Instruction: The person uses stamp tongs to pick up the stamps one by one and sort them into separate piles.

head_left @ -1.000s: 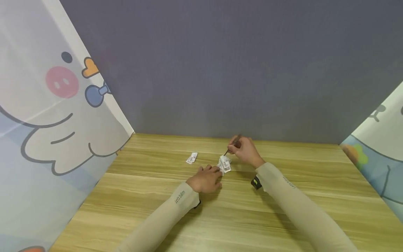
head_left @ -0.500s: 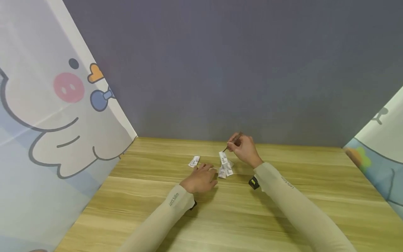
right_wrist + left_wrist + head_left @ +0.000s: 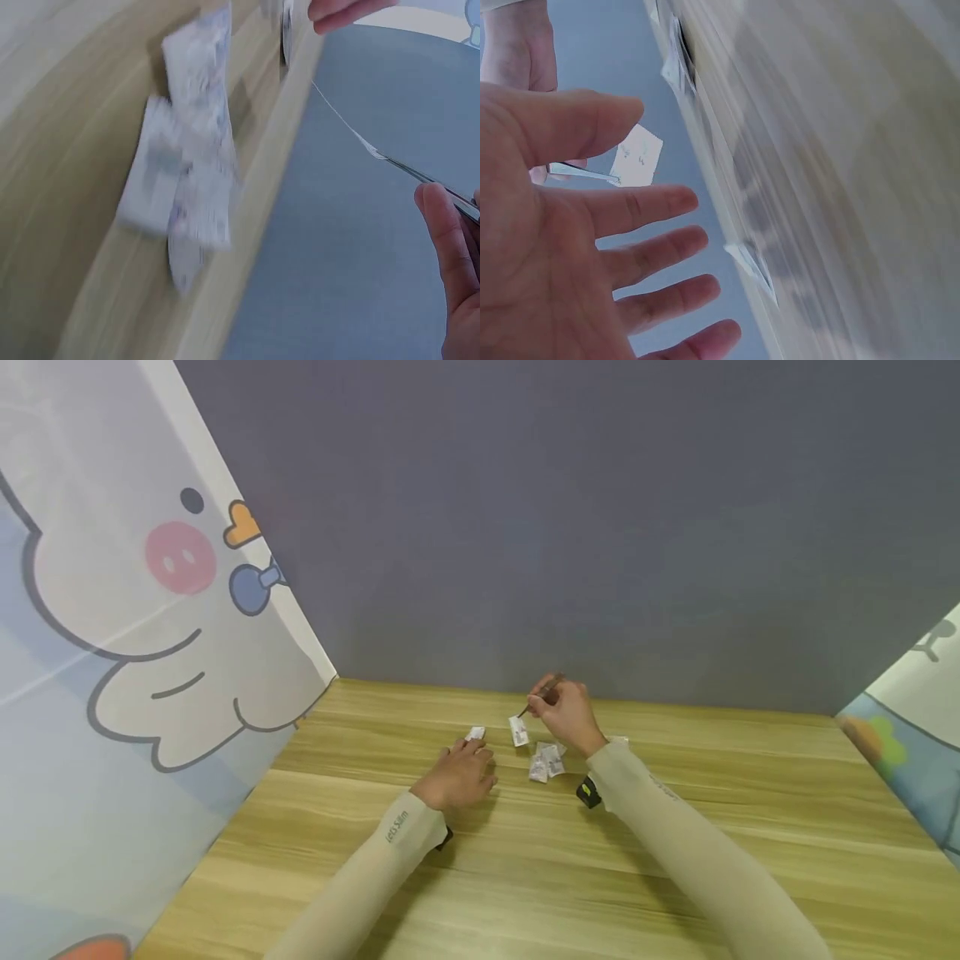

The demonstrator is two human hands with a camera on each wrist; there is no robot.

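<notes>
— Lifted clear of the pile (image 3: 547, 761) now, that white packet (image 3: 518, 732)?
— Yes, in tweezers (image 3: 542, 692) pinched by the right hand (image 3: 564, 713), above the wooden table (image 3: 675, 852), grey wall (image 3: 570, 510) behind.
— Left hand (image 3: 457, 774)?
— Fingers spread, beside another packet (image 3: 476, 733).

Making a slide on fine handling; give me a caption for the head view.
Right hand lifts a small packet with tweezers above the wooden table.
</notes>
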